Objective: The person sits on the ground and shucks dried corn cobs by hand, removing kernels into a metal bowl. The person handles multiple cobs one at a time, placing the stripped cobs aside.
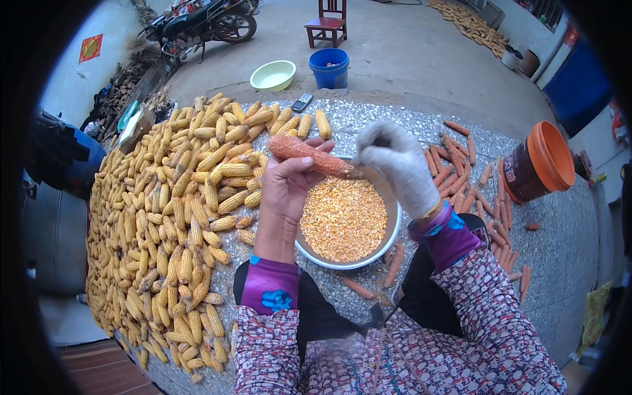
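My bare left hand (291, 187) grips a reddish corn cob (311, 155) stripped of its kernels, tilted with its dark stem end to the right. Beside that end is my right hand (395, 163) in a pale knitted glove, its fingers curled with the tips close together. Whether the glove touches the cob or pinches anything cannot be made out. Below both hands sits a round metal basin (399, 222), filled with loose yellow kernels (344, 219). A big heap of yellow corn ears (182, 227) spreads to my left. Many bare cobs (456, 173) lie scattered on the right.
A tipped orange bucket (540, 163) rests at right on the speckled stone floor (553, 256). Ahead are a mobile phone (302, 102), a pale green basin (273, 75), a blue bucket (329, 69) and a wooden chair (327, 23). A motorcycle (202, 27) stands far left.
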Action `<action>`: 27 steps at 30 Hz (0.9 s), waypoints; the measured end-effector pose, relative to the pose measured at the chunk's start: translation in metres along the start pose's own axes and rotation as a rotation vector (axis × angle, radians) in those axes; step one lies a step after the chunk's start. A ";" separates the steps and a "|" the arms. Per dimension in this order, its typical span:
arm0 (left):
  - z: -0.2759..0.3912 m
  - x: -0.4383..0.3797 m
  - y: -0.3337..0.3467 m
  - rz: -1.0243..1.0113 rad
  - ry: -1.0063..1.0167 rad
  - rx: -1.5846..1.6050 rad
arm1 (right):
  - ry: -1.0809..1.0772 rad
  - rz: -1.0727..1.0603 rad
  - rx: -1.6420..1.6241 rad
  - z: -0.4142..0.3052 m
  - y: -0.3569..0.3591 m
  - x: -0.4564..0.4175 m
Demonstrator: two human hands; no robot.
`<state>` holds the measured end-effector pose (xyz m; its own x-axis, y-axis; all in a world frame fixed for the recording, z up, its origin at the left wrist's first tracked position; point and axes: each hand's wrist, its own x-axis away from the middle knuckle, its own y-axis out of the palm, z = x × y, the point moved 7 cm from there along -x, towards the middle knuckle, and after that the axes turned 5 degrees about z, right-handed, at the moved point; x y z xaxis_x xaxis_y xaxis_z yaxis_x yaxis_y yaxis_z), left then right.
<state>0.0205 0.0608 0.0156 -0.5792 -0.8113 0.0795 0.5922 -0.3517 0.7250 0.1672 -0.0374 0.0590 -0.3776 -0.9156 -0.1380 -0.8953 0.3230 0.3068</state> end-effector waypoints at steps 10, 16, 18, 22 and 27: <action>0.010 -0.003 -0.007 -0.060 0.003 0.110 | -0.138 -0.180 0.451 0.016 0.000 -0.006; 0.007 -0.005 -0.008 -0.051 -0.016 0.086 | -0.133 -0.256 0.565 0.017 0.013 0.003; 0.008 -0.005 -0.010 -0.038 -0.009 0.075 | -0.156 -0.260 0.589 0.016 0.019 0.005; 0.007 -0.005 -0.012 0.005 -0.005 0.069 | -0.308 -0.182 0.854 0.004 0.024 0.009; 0.006 -0.003 -0.013 0.067 0.016 0.036 | -0.592 -0.034 0.999 -0.006 0.027 0.014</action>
<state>0.0113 0.0710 0.0099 -0.5297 -0.8399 0.1178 0.6087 -0.2798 0.7424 0.1396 -0.0428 0.0714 -0.1647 -0.7578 -0.6314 -0.5954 0.5867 -0.5489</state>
